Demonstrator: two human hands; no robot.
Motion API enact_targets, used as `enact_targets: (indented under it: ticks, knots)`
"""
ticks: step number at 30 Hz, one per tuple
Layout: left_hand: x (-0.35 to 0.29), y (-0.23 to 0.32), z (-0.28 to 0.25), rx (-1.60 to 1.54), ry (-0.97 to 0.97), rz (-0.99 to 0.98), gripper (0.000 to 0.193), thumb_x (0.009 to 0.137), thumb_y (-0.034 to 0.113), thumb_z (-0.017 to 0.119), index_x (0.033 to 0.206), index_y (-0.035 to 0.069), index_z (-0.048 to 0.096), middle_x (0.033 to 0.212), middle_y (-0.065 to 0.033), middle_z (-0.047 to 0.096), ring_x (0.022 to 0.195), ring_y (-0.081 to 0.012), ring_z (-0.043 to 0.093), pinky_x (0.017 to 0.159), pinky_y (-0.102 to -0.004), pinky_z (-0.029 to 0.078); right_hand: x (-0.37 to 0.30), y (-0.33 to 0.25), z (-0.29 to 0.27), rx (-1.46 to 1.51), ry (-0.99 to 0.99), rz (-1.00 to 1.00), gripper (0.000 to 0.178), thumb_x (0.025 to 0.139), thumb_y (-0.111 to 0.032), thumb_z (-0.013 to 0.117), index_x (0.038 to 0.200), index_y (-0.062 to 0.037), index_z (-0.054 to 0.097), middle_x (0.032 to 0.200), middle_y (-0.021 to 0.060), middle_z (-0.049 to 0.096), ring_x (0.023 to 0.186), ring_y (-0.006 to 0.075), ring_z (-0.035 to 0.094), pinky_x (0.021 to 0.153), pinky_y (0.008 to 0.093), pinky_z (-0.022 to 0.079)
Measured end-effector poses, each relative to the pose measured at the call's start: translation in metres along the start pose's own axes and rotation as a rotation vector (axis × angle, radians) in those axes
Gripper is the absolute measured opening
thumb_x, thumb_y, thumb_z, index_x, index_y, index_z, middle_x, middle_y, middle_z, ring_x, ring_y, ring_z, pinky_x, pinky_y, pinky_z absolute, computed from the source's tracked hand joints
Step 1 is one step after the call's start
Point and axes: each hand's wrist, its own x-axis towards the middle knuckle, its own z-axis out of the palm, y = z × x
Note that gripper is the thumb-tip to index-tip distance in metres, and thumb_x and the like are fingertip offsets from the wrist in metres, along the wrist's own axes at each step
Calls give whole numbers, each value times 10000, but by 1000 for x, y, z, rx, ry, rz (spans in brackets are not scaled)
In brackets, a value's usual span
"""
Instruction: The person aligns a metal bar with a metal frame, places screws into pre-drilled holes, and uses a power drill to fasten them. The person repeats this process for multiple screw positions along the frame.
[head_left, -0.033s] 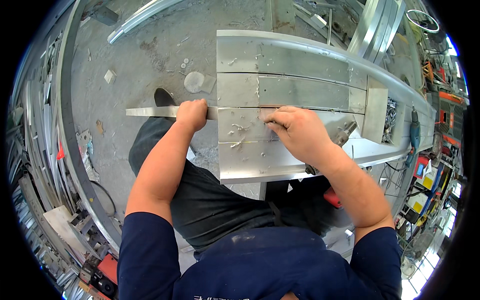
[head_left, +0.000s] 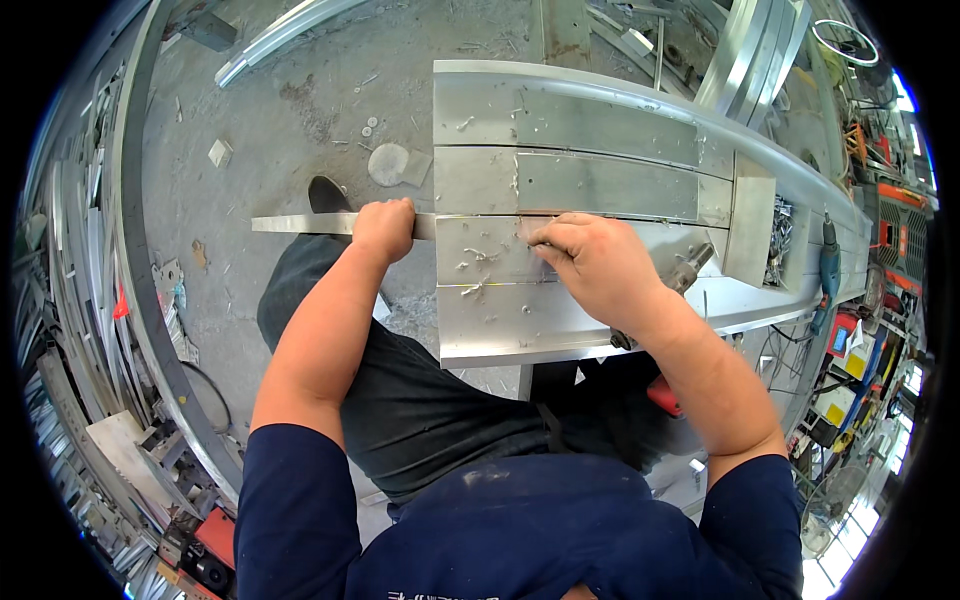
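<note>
My left hand (head_left: pixel 383 230) is closed around a flat, light metal bar (head_left: pixel 300 223) that sticks out past the left end of a silver metal workbench (head_left: pixel 470 335). Whether the bar carries on over the bench top is hard to tell. Over the bench, my right hand (head_left: pixel 597 258) has its thumb and fingers pinched together, close to a long groove between the panels. What sits in the pinch, if anything, is too small to make out. Curled metal shavings (head_left: pixel 475 258) lie between the two hands. A cylindrical metal power tool (head_left: pixel 688 268) rests partly hidden behind my right wrist.
On the bench's right side stand an upright metal divider (head_left: pixel 750 220), a compartment of small metal fasteners (head_left: pixel 780 240) and a blue drill (head_left: pixel 829 260). Long metal profiles (head_left: pixel 750 55) lean at the back right. A metal rail (head_left: pixel 130 200) runs along the left, with stacked profiles beyond.
</note>
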Motion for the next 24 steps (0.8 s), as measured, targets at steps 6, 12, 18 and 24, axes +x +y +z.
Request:
enact_targets:
  ticks: [6, 12, 18, 24]
  knots:
    - [0, -2, 4, -13, 20, 6, 140, 857, 65, 598, 983, 59, 659, 1010, -173, 745, 943, -352, 732, 838, -446, 571, 5, -9, -7, 107, 55, 18, 133, 913, -103, 688, 1018, -40, 738, 955, 148, 729, 858, 348, 676, 757, 394, 542]
    - [-3, 1, -4, -28, 7, -4, 145, 854, 63, 604, 984, 61, 667, 1015, -172, 750, 954, -343, 733, 839, -442, 572, -4, 2, -24, 25, -26, 216, 162, 914, -157, 676, 991, -31, 742, 911, 168, 712, 863, 373, 676, 776, 438, 543]
    - [-5, -2, -1, -38, 21, -6, 140, 854, 67, 610, 978, 68, 677, 1005, -168, 754, 953, -342, 736, 836, -442, 573, -7, -5, -25, -316, -92, 51, 92, 865, -110, 699, 859, -18, 705, 817, 138, 660, 795, 350, 660, 732, 426, 545]
    - [-4, -3, 0, -18, 19, 12, 140, 853, 74, 614, 977, 71, 680, 1013, -159, 756, 954, -338, 735, 835, -441, 573, -14, -1, -31, -558, -178, -3, 45, 815, -74, 663, 785, -43, 650, 825, 116, 636, 832, 338, 664, 751, 439, 560]
